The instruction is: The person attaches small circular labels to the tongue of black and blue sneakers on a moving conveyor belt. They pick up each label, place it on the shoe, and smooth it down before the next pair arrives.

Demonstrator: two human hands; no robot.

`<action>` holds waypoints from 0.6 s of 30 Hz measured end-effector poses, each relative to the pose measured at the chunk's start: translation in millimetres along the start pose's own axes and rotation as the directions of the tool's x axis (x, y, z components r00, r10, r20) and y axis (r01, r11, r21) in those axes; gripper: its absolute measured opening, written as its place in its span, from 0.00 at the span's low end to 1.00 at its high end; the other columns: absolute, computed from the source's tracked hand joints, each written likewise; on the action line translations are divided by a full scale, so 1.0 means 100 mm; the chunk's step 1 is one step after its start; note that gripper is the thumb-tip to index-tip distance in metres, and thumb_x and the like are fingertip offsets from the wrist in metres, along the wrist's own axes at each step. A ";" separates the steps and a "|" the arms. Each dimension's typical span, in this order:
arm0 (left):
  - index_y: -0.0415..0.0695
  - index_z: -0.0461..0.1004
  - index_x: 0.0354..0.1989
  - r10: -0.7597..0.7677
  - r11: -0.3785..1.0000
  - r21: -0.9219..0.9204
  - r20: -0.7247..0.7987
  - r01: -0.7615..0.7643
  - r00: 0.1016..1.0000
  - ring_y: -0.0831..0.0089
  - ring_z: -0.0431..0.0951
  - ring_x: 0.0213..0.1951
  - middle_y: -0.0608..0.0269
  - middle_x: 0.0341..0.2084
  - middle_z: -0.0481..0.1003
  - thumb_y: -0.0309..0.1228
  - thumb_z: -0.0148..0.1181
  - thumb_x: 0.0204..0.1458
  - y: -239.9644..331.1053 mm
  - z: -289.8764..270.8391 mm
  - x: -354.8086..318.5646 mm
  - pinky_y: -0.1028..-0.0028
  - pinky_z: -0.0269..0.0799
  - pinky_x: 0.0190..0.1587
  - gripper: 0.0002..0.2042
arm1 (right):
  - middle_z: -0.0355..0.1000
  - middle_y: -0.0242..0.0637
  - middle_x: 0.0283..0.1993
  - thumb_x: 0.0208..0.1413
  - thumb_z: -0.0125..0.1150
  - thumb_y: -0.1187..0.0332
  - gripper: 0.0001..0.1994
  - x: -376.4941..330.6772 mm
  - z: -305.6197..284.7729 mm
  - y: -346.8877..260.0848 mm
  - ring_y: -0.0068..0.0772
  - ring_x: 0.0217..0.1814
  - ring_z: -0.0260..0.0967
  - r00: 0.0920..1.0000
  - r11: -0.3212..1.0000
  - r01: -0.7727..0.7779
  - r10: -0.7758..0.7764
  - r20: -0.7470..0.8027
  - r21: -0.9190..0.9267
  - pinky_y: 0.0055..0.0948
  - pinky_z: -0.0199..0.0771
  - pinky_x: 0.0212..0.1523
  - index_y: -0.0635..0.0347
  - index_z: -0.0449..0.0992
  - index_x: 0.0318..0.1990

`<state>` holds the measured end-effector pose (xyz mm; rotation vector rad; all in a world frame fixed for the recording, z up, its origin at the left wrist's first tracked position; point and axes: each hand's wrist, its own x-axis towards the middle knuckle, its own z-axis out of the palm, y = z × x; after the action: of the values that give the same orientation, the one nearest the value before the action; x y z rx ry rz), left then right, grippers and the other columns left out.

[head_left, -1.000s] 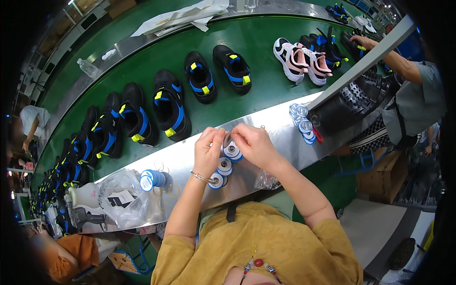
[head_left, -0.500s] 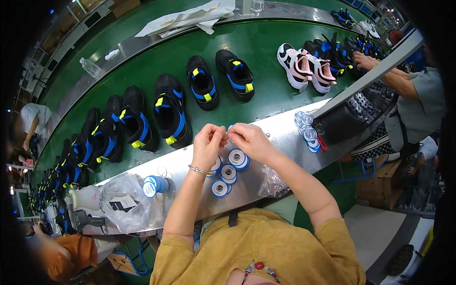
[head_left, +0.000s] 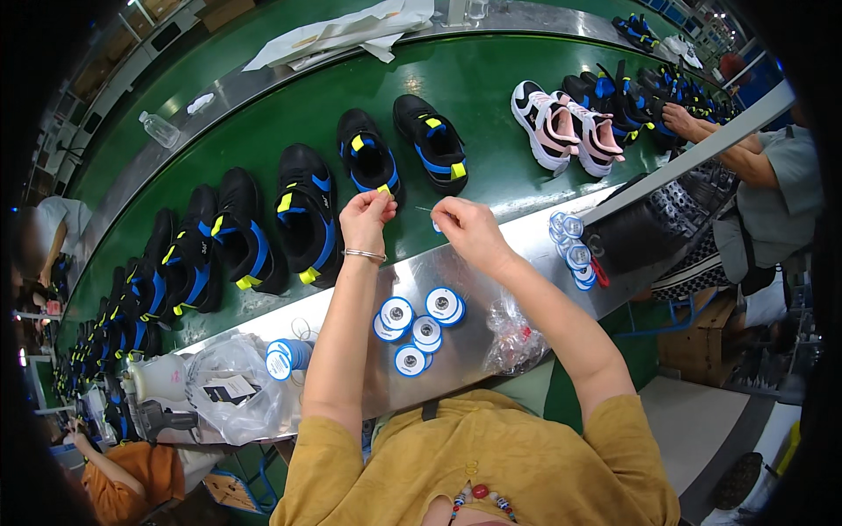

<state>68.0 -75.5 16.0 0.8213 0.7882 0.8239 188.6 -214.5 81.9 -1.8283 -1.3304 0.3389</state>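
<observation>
My left hand (head_left: 365, 219), a bracelet at its wrist, is closed in a pinch at the yellow heel tab of a black-and-blue shoe (head_left: 358, 131). To its right my right hand (head_left: 472, 230) pinches a thin pale string (head_left: 423, 209). A bit of blue shows under those fingers, mostly hidden. Below the hands, several round white tags with blue rims (head_left: 410, 359) lie in small overlapping piles on the metal ledge (head_left: 377, 394). Another black-and-blue shoe (head_left: 431, 145) stands on the green belt just beyond my right hand.
A row of similar shoes (head_left: 241, 228) runs leftward along the green belt (head_left: 491, 70). Pink-and-white shoes (head_left: 554, 131) stand to the right. The ledge holds a tag stack (head_left: 288, 358), plastic bags (head_left: 232, 390) and more tags (head_left: 572, 250). A co-worker's hand (head_left: 680, 121) is at far right.
My hands have moved apart and away from me, the left one reaching the shoe's heel tab. The string now shows at my right hand. The row of shoes has shifted slightly left.
</observation>
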 end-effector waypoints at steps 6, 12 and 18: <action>0.34 0.73 0.39 -0.133 0.991 -0.010 0.113 0.135 0.985 0.72 0.78 0.33 0.56 0.33 0.77 0.22 0.57 0.56 0.04 0.06 -0.54 0.76 0.76 0.38 0.05 | 0.69 0.38 0.29 0.55 0.59 0.66 0.05 0.09 0.00 0.09 0.47 0.33 0.71 0.986 0.970 0.163 -0.166 0.003 -0.181 0.43 0.71 0.32 0.56 0.76 0.32; 0.33 0.72 0.41 -0.198 0.972 -0.106 0.106 0.209 0.974 0.71 0.79 0.33 0.53 0.34 0.77 0.22 0.56 0.57 0.02 -0.02 -0.60 0.75 0.77 0.39 0.06 | 0.68 0.37 0.29 0.54 0.59 0.65 0.04 0.06 0.02 0.18 0.45 0.32 0.71 0.984 0.956 0.175 -0.164 0.069 -0.234 0.42 0.72 0.32 0.53 0.77 0.32; 0.32 0.72 0.41 -0.209 0.975 -0.049 0.109 0.215 0.972 0.71 0.79 0.32 0.54 0.33 0.77 0.23 0.57 0.56 0.05 -0.02 -0.58 0.76 0.77 0.36 0.07 | 0.69 0.36 0.29 0.53 0.59 0.65 0.04 0.08 0.16 0.18 0.43 0.32 0.71 0.965 0.933 0.255 -0.231 0.120 -0.253 0.39 0.71 0.30 0.53 0.77 0.33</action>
<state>38.1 -122.5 34.9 0.7061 0.7412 0.6070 193.7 -201.6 60.6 -1.8529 -1.7141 0.1117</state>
